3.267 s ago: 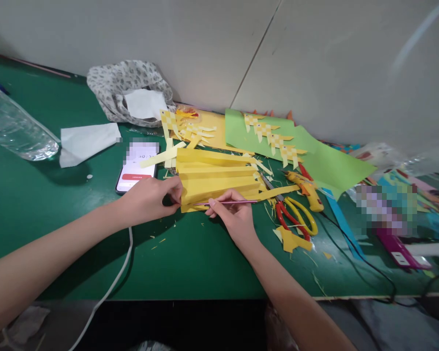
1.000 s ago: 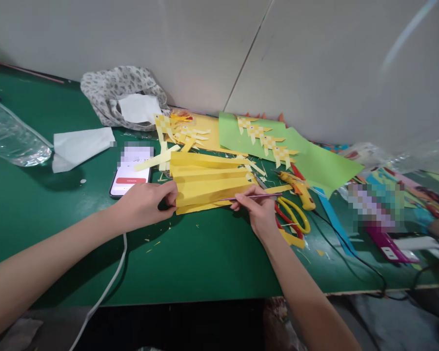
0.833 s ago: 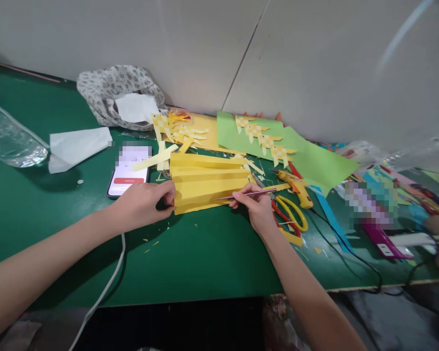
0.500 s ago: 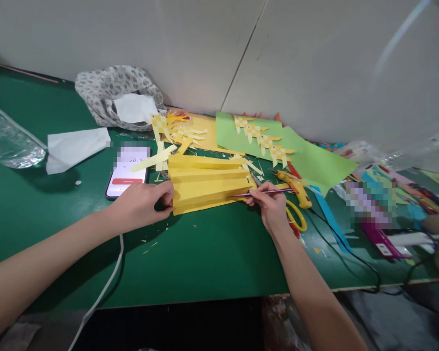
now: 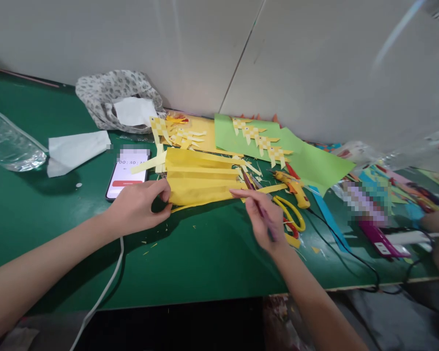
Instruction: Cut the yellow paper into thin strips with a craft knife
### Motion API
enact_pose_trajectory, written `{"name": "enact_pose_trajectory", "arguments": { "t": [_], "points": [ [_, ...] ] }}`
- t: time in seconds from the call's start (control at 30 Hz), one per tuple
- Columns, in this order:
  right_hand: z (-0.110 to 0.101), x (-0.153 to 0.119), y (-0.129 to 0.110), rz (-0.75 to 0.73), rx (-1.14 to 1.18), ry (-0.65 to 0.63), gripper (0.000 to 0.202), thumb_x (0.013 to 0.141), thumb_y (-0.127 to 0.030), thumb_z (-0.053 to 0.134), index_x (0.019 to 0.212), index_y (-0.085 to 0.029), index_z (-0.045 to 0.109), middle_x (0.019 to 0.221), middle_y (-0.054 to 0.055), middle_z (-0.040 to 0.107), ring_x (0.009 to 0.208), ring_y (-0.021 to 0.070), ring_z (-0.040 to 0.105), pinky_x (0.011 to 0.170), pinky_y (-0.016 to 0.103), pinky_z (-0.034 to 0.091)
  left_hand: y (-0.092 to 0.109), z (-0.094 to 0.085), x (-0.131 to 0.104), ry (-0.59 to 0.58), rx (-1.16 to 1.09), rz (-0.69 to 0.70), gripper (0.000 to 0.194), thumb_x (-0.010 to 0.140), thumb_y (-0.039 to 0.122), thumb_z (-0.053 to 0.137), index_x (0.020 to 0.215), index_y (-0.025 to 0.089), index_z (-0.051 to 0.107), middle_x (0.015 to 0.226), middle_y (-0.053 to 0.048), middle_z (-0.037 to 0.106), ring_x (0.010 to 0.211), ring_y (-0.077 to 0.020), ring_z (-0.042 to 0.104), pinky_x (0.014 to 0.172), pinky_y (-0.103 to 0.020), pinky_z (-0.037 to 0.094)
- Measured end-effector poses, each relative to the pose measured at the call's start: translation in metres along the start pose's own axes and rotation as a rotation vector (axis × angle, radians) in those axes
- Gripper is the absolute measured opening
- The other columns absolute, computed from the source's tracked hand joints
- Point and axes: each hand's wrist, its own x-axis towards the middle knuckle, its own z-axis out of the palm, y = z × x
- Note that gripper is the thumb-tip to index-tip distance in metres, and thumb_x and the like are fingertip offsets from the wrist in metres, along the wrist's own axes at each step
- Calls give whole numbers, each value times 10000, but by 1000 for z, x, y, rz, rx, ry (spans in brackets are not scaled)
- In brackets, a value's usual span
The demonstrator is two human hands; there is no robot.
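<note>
Head view: yellow pleated paper sheet (image 5: 199, 184) on the green counter (image 5: 205, 263), its near left corner pinched in the grip of the left hand (image 5: 141, 207). Right hand (image 5: 265, 217): grip closed around a slim purple stick (image 5: 248, 180), extended index finger at the sheet's right end, beside scissors with red and yellow handles (image 5: 295, 208).

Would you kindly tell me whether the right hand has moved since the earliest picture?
Yes, rightward along the yellow paper: the right hand is now closer to the yellow glue gun.
</note>
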Motion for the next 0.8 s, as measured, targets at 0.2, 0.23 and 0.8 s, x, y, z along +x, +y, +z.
{"name": "enact_pose_trajectory", "arguments": {
  "t": [0.2, 0.23, 0.8],
  "points": [
    [21, -4, 2, -407, -343, -214, 97, 877, -133, 559, 940, -202, 585, 1079, 120, 712, 990, 245, 653, 874, 436, 502, -1, 4, -1, 61, -92, 24, 160, 822, 328, 531, 792, 213, 425, 686, 32, 603, 527, -105, 528, 484, -225, 339],
    [26, -4, 2, -446, -354, -202, 97, 866, -107, 556, 897, -198, 567, 1047, 124, 715, 977, 239, 646, 865, 421, 501, -2, 6, -1, 55, -107, 45, 154, 829, 324, 531, 795, 212, 430, 698, 30, 609, 543, -106, 543, 493, -226, 346],
    [50, -6, -7, -620, -453, -290, 234, 930, -107, 436, 767, -205, 572, 773, 47, 626, 805, 172, 568, 772, 330, 472, 6, 5, -2, 20, -344, -62, 183, 784, 292, 591, 779, 210, 427, 721, 35, 580, 609, -107, 559, 572, -229, 434]
  ]
}}
